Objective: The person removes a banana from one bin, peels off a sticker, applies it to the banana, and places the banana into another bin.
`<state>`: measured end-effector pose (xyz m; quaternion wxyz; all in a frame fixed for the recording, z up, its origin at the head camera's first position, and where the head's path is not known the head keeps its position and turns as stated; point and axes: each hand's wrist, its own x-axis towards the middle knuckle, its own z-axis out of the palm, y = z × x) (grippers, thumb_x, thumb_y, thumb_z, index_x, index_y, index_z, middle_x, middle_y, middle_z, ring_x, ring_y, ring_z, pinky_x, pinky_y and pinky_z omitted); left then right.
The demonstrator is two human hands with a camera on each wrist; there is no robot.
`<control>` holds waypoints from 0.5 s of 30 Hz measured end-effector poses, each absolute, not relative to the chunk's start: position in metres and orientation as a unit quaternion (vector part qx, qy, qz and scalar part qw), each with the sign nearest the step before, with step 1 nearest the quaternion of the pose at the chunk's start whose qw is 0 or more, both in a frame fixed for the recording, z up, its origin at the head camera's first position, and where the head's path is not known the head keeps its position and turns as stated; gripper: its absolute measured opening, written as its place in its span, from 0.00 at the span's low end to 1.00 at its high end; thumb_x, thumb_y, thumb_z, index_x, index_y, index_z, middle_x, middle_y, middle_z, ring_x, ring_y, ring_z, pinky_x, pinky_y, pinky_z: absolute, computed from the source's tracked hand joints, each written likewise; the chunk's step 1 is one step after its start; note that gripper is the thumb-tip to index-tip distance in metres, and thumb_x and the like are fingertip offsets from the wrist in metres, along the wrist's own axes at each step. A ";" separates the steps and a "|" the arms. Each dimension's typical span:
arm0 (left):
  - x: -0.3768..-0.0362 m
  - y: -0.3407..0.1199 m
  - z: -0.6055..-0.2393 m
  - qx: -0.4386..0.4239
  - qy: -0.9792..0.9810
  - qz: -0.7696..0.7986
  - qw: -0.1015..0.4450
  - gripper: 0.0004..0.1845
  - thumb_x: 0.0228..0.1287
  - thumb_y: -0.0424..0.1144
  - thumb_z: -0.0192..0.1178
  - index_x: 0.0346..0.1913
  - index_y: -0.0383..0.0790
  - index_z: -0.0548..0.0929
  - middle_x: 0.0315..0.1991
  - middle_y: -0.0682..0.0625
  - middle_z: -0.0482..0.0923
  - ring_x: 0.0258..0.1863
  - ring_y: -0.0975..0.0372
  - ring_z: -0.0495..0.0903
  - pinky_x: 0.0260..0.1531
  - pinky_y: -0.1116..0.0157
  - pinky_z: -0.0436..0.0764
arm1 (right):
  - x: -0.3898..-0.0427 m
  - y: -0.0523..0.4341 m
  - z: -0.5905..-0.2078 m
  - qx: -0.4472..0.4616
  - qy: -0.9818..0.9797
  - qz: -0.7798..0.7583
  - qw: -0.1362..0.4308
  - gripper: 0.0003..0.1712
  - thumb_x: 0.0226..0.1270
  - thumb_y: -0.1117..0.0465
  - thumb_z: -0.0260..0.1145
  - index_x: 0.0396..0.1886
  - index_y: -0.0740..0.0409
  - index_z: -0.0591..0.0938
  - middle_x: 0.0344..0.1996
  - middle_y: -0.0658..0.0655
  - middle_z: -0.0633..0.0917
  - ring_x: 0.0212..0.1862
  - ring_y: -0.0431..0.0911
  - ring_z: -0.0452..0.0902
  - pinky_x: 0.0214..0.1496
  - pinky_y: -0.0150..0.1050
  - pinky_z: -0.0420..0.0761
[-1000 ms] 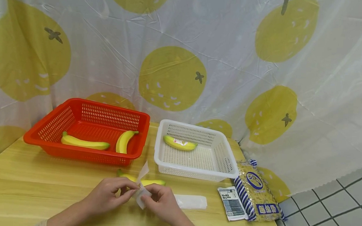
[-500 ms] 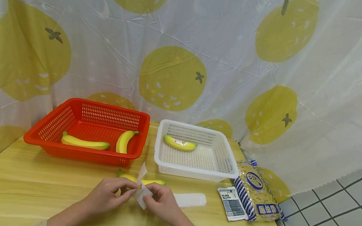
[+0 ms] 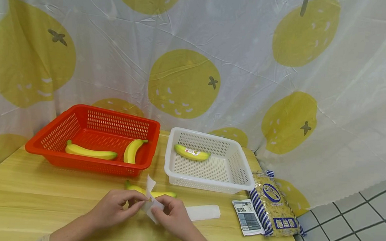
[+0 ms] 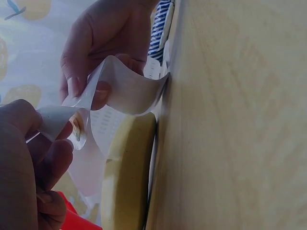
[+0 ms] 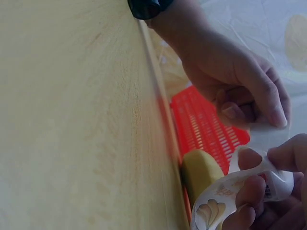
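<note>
Between my two hands is a white strip of banana-picture stickers (image 3: pixel 150 185), whose free end stands up behind the fingers. My left hand (image 3: pixel 117 208) pinches one part of it between thumb and fingertips. On the other side my right hand (image 3: pixel 176 216) grips the strip, which bends around its fingers. Printed bananas show on the sticker strip (image 5: pixel 211 211) in the right wrist view. A flat white length (image 3: pixel 204 212) lies on the table beside the right hand. Just behind both hands a yellow banana (image 3: pixel 164 194) rests on the table, partly hidden by them.
At the back left, a red basket (image 3: pixel 89 162) contains two bananas. The white basket (image 3: pixel 202 184) to its right has one banana (image 3: pixel 192 153) with a sticker on it. A noodle bag (image 3: pixel 273 205) and a small packet (image 3: pixel 248 217) lie at the right edge.
The strip's upright end has dropped a little and swung left, and its lower part has shifted slightly right. The flat white length has tilted slightly. Both hands stay nearly in place.
</note>
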<state>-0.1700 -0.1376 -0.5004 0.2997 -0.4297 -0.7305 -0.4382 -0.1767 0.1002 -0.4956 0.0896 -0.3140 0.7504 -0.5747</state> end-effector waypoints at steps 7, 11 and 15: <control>-0.169 -0.139 -0.500 -0.424 -0.737 -0.436 0.294 0.15 0.60 0.26 0.71 0.48 0.46 0.87 0.29 0.63 0.83 0.28 0.81 0.74 0.26 0.80 0.76 | -0.176 0.101 -0.496 -0.303 0.747 -0.584 0.098 0.10 0.74 0.63 0.66 0.48 0.63 0.86 0.37 0.66 0.88 0.27 0.31 0.77 0.27 0.25 0.77; -0.170 -0.138 -0.499 -0.426 -0.733 -0.435 0.303 0.17 0.58 0.24 0.71 0.47 0.45 0.87 0.32 0.61 0.84 0.28 0.79 0.74 0.26 0.80 0.75 | -0.174 0.100 -0.494 -0.290 0.752 -0.583 0.102 0.10 0.73 0.63 0.66 0.47 0.63 0.87 0.38 0.66 0.89 0.28 0.32 0.78 0.29 0.25 0.78; -0.172 -0.138 -0.500 -0.430 -0.722 -0.436 0.323 0.19 0.53 0.22 0.72 0.46 0.44 0.88 0.34 0.60 0.83 0.28 0.75 0.74 0.25 0.81 0.73 | -0.173 0.100 -0.492 -0.281 0.757 -0.581 0.105 0.09 0.73 0.62 0.66 0.46 0.63 0.87 0.37 0.64 0.89 0.29 0.32 0.79 0.30 0.25 0.78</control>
